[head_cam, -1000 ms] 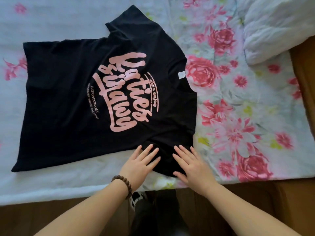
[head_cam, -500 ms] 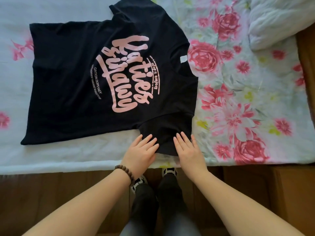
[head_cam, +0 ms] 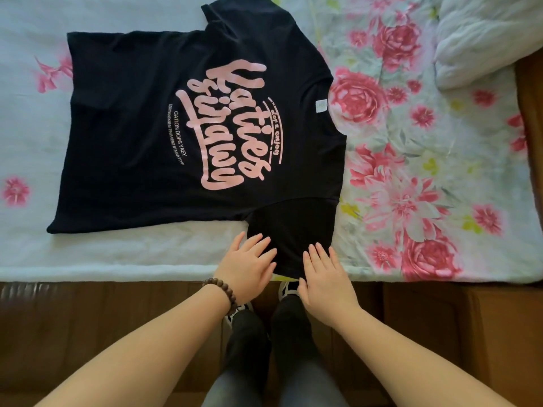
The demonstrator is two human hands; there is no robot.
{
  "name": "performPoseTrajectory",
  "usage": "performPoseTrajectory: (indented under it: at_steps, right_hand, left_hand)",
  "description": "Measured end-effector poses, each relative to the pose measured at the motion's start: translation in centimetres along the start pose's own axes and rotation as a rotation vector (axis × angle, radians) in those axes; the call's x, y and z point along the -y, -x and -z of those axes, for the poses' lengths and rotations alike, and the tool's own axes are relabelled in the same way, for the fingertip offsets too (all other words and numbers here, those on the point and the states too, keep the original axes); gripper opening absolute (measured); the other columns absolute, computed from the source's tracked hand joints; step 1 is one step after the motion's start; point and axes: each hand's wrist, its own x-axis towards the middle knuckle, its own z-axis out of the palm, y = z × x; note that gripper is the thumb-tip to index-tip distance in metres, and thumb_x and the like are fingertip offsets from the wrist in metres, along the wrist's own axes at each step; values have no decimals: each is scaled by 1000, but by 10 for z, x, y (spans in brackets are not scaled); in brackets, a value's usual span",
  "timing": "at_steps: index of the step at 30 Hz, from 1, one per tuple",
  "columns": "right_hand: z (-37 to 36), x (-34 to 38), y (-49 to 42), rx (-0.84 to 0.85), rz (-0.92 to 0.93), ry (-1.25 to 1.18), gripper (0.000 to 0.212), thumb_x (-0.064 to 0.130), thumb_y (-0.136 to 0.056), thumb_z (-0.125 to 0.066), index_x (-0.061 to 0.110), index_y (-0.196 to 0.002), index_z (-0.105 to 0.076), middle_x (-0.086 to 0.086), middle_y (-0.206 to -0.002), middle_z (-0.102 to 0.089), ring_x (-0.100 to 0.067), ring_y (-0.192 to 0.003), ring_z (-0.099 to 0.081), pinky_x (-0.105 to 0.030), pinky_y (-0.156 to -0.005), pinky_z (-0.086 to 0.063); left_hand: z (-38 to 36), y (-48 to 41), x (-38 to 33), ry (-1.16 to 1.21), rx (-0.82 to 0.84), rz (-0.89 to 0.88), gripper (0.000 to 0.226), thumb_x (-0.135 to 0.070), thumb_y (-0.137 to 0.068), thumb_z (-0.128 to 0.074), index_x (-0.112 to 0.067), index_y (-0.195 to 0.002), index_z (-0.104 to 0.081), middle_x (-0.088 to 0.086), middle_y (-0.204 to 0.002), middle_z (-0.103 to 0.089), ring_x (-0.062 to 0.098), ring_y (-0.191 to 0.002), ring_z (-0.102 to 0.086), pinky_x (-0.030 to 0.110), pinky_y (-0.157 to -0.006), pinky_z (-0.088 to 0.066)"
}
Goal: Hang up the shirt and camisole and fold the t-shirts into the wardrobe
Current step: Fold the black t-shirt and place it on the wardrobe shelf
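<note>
A black t-shirt (head_cam: pixel 141 136) with pink lettering lies flat and print-up on the bed, its neck to the right and its hem to the left. The near sleeve (head_cam: pixel 291 227) points toward me at the bed's front edge. My left hand (head_cam: pixel 248 264), with a bead bracelet on the wrist, rests flat with straight fingers on the sleeve's left edge. Flat on the sleeve's right corner lies my right hand (head_cam: pixel 321 273), fingers straight. Neither hand holds anything. No shirt, camisole or wardrobe is in view.
The bed wears a white sheet with pink flowers (head_cam: pixel 426 171). A crumpled white quilt (head_cam: pixel 482 39) sits at the far right corner. Below the bed's front edge are the brown wooden bed frame (head_cam: pixel 88 312) and my legs and shoes (head_cam: pixel 264 333).
The view has shifted, so the bed and shirt sit higher in frame. Both hands have slid toward the sleeve's near end, staying flat on it.
</note>
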Motion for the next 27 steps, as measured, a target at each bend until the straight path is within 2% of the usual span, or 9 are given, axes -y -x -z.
performPoseTrajectory:
  at_steps: [3,7,10,13,17,19,22,25,27]
  right_hand:
    - [13,1,-28,-171,12,-99,56,32,-93,-27,4,-140,-42,-14,-148,-39,-26,-141,-31,-44,-115,-26]
    - [38,3,-99,-224,44,-137,56,18,-98,-30,10,-150,-14,-6,-159,-6,-19,-147,1,-36,-117,5]
    - [37,-7,-140,-171,79,-57,56,32,-103,-22,16,-151,2,0,-160,9,-15,-146,12,-37,-117,10]
    - [30,-45,-154,-88,-71,-51,67,52,-99,-15,18,-150,10,3,-159,15,-13,-146,15,-38,-118,7]
    - [33,-80,-147,-23,-188,-33,75,62,-83,13,17,-144,20,2,-154,24,-12,-143,20,-41,-119,6]
    - [40,-73,-153,-138,-195,-97,76,58,-84,7,13,-146,10,-1,-156,14,-14,-145,12,-40,-119,5]
    - [62,-46,-181,-308,-56,-121,63,39,-92,-25,5,-145,-28,-9,-154,-27,-21,-144,-21,-43,-113,-11]
    - [82,-7,-226,-327,154,-137,57,30,-89,-32,9,-143,-32,-7,-151,-33,-21,-141,-28,-45,-113,-25]
    - [85,4,-258,-315,198,-113,59,37,-89,-33,11,-143,-34,-6,-150,-35,-21,-140,-30,-46,-111,-34]
  left_hand:
    - [6,-25,2,87,-219,115,40,-23,-93,-43,-13,-129,-58,11,-136,-56,25,-131,-47,47,-111,-34]
    - [13,-80,9,99,-124,283,56,-21,-101,-28,-12,-152,-7,6,-161,-1,19,-148,4,41,-121,-5]
    - [3,-107,26,62,-62,335,59,-36,-102,-17,-12,-148,12,5,-159,15,18,-146,16,40,-120,2]
    - [-6,-108,54,-36,-38,355,68,-55,-96,-9,-17,-143,23,2,-155,25,18,-144,21,38,-119,9]
    - [-6,-105,71,-28,-38,499,74,-60,-87,8,-17,-146,18,2,-154,25,17,-141,26,42,-119,8]
    - [1,-114,72,11,-92,582,74,-57,-85,10,-16,-147,11,4,-155,19,19,-142,21,44,-119,5]
    - [16,-138,77,24,-165,579,72,-48,-86,7,-12,-148,3,7,-156,10,20,-141,16,45,-116,7]
    - [29,-166,93,-25,-169,471,70,-42,-87,10,-13,-150,6,8,-155,17,22,-140,23,44,-113,12]
    - [32,-180,111,-66,-164,418,66,-38,-92,-3,-10,-152,-6,11,-157,7,27,-145,10,45,-119,4]
